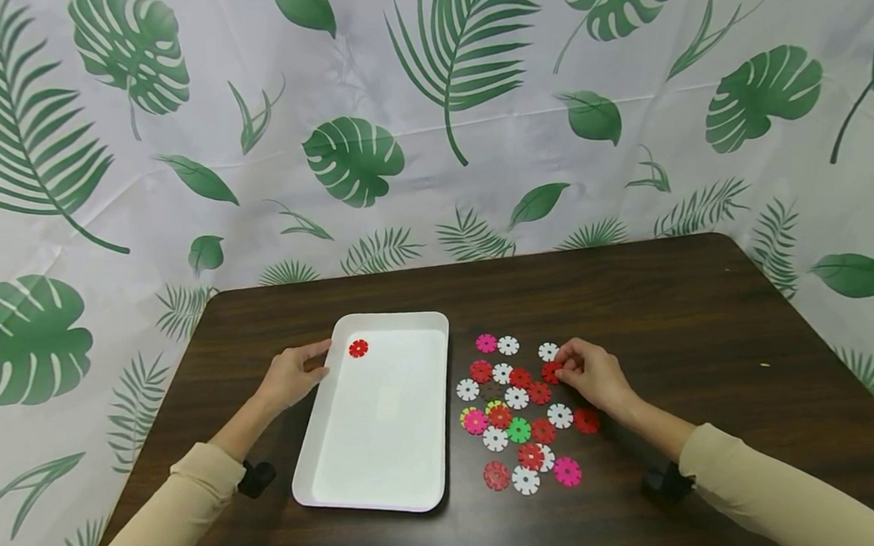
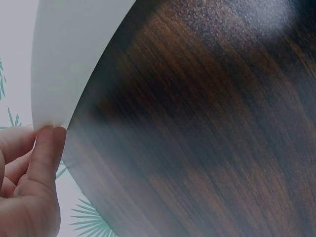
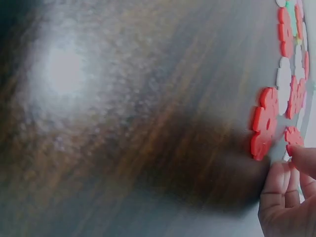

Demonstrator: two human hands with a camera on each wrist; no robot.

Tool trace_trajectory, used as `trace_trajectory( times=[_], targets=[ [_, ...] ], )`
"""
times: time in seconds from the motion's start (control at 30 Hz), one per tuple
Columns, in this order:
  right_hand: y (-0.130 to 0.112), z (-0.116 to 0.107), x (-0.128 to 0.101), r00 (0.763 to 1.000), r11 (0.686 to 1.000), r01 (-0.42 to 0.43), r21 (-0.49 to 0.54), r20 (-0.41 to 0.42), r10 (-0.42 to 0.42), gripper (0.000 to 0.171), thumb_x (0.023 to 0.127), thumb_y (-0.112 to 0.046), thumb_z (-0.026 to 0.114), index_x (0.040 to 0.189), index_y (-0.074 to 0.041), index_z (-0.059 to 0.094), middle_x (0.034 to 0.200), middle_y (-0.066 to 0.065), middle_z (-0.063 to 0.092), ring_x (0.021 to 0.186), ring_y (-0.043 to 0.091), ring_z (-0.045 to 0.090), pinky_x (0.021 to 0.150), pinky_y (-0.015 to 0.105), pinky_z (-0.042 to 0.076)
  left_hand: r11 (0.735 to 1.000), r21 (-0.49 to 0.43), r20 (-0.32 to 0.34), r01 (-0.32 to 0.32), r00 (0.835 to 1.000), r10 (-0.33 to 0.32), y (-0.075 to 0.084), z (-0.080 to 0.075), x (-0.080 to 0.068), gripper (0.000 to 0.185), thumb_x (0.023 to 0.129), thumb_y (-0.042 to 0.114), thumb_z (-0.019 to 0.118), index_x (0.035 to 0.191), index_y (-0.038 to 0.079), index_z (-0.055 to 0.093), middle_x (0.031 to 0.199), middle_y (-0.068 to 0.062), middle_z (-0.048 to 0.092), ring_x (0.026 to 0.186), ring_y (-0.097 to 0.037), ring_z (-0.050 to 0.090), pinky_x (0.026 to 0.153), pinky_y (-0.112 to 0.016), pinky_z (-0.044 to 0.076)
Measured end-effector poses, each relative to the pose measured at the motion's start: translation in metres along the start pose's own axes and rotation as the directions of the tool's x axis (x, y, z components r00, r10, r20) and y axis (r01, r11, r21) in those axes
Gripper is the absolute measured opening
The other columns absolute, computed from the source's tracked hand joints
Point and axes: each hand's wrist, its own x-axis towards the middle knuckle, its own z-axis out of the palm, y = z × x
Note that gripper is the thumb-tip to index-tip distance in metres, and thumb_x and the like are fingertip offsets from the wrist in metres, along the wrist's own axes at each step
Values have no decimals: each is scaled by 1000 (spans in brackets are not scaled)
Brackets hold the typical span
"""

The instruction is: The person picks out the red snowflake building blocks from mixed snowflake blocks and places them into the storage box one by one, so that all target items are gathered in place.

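My right hand (image 1: 592,376) pinches a red disc (image 1: 550,371) at the pile's far edge; the tray (image 1: 434,327) lies leftward, its long axis running away from me, my left hand (image 1: 291,375) gripping its rim.

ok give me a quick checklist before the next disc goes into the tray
1. Right hand has a disc: ok, its fingertips pinch a red disc at the far right of the pile.
2. Disc lifted off the table: cannot tell; it looks to be still on the surface.
3. Only one disc in the pinch: cannot tell, a white disc lies close behind the fingers.
4. Tray steadied: ok, the left hand holds its left rim.
5. Room in the tray: ok, only one red piece lies in its far left corner.
6. Path from pile to tray: ok, nothing stands between them.
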Motion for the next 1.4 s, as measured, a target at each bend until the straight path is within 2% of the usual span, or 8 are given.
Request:
trace_trajectory(
  times=[0.27,0.47,0.7,0.87,1.1,1.2,1.4],
  targets=[
    [-3,-7,2,997,988,-66,141,56,58,15,84,2,65,98,2,61,78,11,63,69,18,61,60,26,56,1000,-6,4,-2,1000,2,-1,0,0,49,88,-2,58,136,-3,46,138,-25,46,108,-39,60,85,-44,53],
    [-10,-9,9,996,970,-82,229,61,70,16,86,2,64,100,6,60,79,13,63,72,18,63,64,27,58,1000,-10,5,3,1000,-3,-1,0,0,50,89,-1,58,137,-3,45,138,-25,45,110,-40,59,86,-44,52],
    [-31,-3,21,996,944,-76,322,71,55,17,86,2,63,102,8,60,83,17,62,74,18,65,66,28,59,1000,-9,4,-2,1000,2,-1,0,0,49,89,-1,58,136,-3,46,138,-24,45,110,-40,59,86,-44,52],
    [-54,8,31,996,923,-69,378,84,40,16,87,2,61,102,8,60,86,18,62,76,19,65,67,29,59,1000,-5,2,0,1000,0,-2,0,1,50,89,-1,59,136,-2,46,138,-24,46,109,-39,60,86,-44,52],
    [-84,32,42,992,875,-82,477,123,26,18,87,2,62,103,9,60,84,15,60,75,22,66,71,35,59,1000,6,0,-8,1000,8,-2,-1,2,49,89,-1,59,136,-2,47,137,-24,46,108,-38,60,85,-44,53],
    [-98,43,47,989,858,-96,505,142,27,18,87,1,63,103,8,60,82,13,60,73,21,66,73,38,58,1000,11,3,-26,1000,26,-2,-2,1,49,88,-1,58,136,-3,46,137,-24,47,108,-38,60,84,-42,54],
    [-127,66,58,985,828,-130,545,168,44,16,85,2,65,100,5,62,76,7,58,67,16,63,72,37,59,999,7,11,-54,998,54,-2,-1,0,48,89,-3,57,136,-5,45,137,-25,47,109,-38,60,83,-40,55]
  ],
)
